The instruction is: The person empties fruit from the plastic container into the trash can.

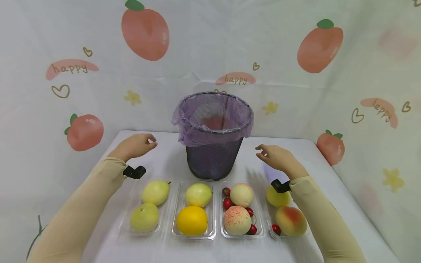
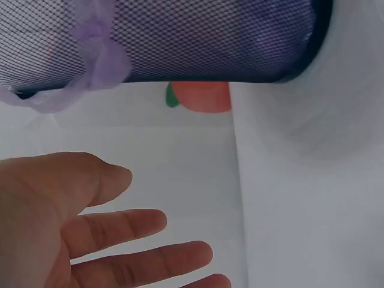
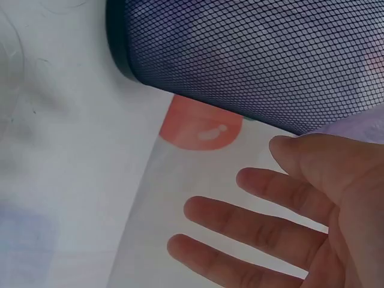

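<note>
A dark mesh wastebasket (image 1: 212, 160) stands at the back middle of the table, a thin purple bag (image 1: 210, 137) folded over its rim. To its left, my left hand (image 1: 137, 145) hovers apart from it with nothing held; the left wrist view shows the fingers (image 2: 144, 264) spread and relaxed beside the mesh. On the other side, my right hand (image 1: 277, 157) hangs in the air with loose, nearly straight fingers (image 3: 252, 225), also holding nothing. The right thumb overlaps the basket's lower edge in the right wrist view.
Clear plastic trays line the front: one with two pears (image 1: 155, 193), one with a lemon (image 1: 198, 195) and an orange-yellow fruit (image 1: 192, 220), one with peaches (image 1: 237, 220) and cherry tomatoes (image 1: 227, 204). The rightmost, partly behind my sleeve, holds a peach (image 1: 291, 221). A printed cloth (image 1: 184, 44) hangs behind.
</note>
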`<state>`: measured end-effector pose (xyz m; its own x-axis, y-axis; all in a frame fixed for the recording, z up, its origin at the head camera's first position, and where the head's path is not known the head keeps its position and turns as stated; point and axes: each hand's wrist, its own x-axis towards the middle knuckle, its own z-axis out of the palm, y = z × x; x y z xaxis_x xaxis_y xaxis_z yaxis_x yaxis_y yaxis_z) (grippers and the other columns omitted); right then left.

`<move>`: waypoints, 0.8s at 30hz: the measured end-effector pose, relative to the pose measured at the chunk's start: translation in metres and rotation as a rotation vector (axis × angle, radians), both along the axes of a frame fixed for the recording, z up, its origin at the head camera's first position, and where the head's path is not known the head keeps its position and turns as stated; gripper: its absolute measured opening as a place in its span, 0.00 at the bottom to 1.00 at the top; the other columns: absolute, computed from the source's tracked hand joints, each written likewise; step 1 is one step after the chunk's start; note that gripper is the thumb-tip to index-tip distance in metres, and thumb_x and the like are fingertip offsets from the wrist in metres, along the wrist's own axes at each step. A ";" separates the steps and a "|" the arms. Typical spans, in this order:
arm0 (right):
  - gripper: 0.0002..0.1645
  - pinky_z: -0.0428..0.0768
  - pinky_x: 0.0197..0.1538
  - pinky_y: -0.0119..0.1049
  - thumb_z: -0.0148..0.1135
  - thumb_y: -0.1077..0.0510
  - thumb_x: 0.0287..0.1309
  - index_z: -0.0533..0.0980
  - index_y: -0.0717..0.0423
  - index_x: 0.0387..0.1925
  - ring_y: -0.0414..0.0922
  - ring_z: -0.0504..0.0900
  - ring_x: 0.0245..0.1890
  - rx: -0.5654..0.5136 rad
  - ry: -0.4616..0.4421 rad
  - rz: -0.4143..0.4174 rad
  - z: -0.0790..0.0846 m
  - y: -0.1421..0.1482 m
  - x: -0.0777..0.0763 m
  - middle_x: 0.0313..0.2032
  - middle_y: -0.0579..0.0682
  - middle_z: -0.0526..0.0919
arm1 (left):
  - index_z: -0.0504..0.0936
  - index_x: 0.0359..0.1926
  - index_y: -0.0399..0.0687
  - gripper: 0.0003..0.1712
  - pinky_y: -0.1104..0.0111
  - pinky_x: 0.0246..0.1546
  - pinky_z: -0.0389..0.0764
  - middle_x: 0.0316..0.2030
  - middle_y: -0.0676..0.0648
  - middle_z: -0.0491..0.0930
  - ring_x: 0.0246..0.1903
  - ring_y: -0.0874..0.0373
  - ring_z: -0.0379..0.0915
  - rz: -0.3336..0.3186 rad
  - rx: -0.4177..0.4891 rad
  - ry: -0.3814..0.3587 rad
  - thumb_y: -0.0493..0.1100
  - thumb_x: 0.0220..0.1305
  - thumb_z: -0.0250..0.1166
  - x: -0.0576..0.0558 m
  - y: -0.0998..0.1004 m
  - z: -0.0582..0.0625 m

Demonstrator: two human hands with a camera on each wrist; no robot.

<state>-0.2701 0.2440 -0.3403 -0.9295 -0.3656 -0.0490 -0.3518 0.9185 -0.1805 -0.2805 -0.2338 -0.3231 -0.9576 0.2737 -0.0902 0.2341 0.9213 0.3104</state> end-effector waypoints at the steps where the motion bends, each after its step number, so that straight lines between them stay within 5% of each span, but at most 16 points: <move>1: 0.24 0.77 0.49 0.57 0.49 0.48 0.69 0.72 0.52 0.62 0.54 0.82 0.49 -0.009 0.000 0.000 0.000 0.001 0.000 0.48 0.53 0.84 | 0.75 0.58 0.39 0.26 0.48 0.46 0.76 0.48 0.34 0.80 0.46 0.43 0.78 0.001 0.004 0.001 0.53 0.70 0.50 0.000 0.000 0.003; 6: 0.25 0.76 0.50 0.57 0.48 0.46 0.70 0.71 0.51 0.62 0.56 0.81 0.49 -0.098 -0.009 -0.001 0.004 0.012 0.006 0.49 0.57 0.83 | 0.75 0.59 0.39 0.25 0.48 0.47 0.75 0.49 0.34 0.80 0.47 0.42 0.77 -0.011 0.092 0.031 0.51 0.71 0.49 0.000 0.007 0.028; 16: 0.25 0.77 0.49 0.59 0.48 0.48 0.72 0.70 0.57 0.62 0.61 0.81 0.49 -0.313 0.000 -0.059 0.008 0.063 0.036 0.50 0.62 0.82 | 0.69 0.63 0.44 0.24 0.54 0.50 0.76 0.49 0.38 0.79 0.46 0.46 0.78 0.030 0.429 0.070 0.52 0.74 0.47 -0.008 0.039 0.084; 20: 0.24 0.77 0.49 0.57 0.46 0.53 0.72 0.70 0.62 0.61 0.59 0.82 0.47 -0.367 0.004 -0.074 0.002 0.084 0.048 0.49 0.63 0.82 | 0.66 0.66 0.44 0.26 0.58 0.51 0.76 0.55 0.38 0.75 0.50 0.45 0.75 0.046 0.536 0.054 0.51 0.74 0.48 -0.012 0.054 0.098; 24: 0.24 0.81 0.46 0.44 0.46 0.55 0.73 0.68 0.65 0.62 0.58 0.82 0.47 -0.417 -0.014 -0.093 -0.009 0.103 0.056 0.50 0.66 0.81 | 0.63 0.68 0.44 0.28 0.60 0.51 0.78 0.60 0.38 0.71 0.53 0.46 0.73 0.067 0.607 0.023 0.50 0.73 0.49 -0.019 0.065 0.105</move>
